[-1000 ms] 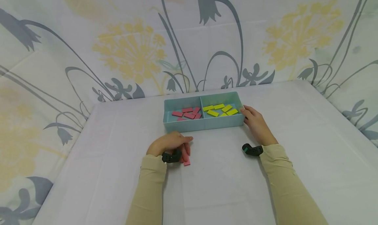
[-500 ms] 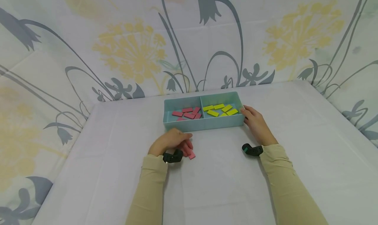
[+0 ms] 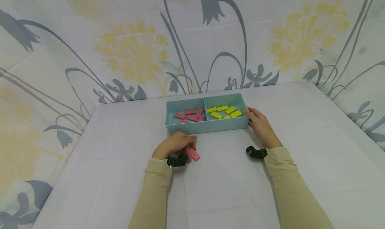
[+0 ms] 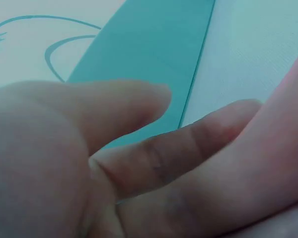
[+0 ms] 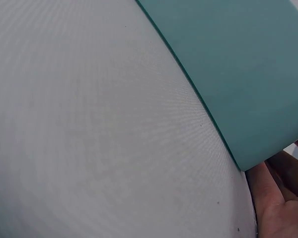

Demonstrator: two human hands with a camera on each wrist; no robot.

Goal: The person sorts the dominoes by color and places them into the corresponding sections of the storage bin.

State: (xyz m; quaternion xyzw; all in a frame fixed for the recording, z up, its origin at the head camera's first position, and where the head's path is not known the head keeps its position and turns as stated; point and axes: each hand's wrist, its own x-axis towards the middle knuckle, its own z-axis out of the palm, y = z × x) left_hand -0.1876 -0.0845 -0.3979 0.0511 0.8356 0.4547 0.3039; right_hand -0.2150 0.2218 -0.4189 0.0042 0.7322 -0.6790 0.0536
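Observation:
On the white cloth, just in front of the two-compartment light-blue box (image 3: 207, 126), a pink domino-shaped block (image 3: 195, 155) lies against the fingers of my left hand (image 3: 174, 144). In the left wrist view, the left thumb (image 4: 134, 101) stands apart from the fingers, and a sliver of pink shows at the right edge. Exactly how the fingers meet the block is hidden. My right hand (image 3: 262, 127) holds the box's right end, with fingertips at the rim. The right wrist view shows its thumb (image 5: 264, 188) beside the lower corner of the box.
Several pink blocks (image 3: 191, 117) lie in the box's left compartment and several yellow blocks (image 3: 236, 113) in the right one, parted by a divider (image 3: 205, 109). A flower-patterned cloth (image 3: 132, 52) rises behind the table.
The pink block has moved slightly away from me, toward the box, and turned as the left hand's fingers shifted; more of it shows now. The right hand and the box have stayed still.

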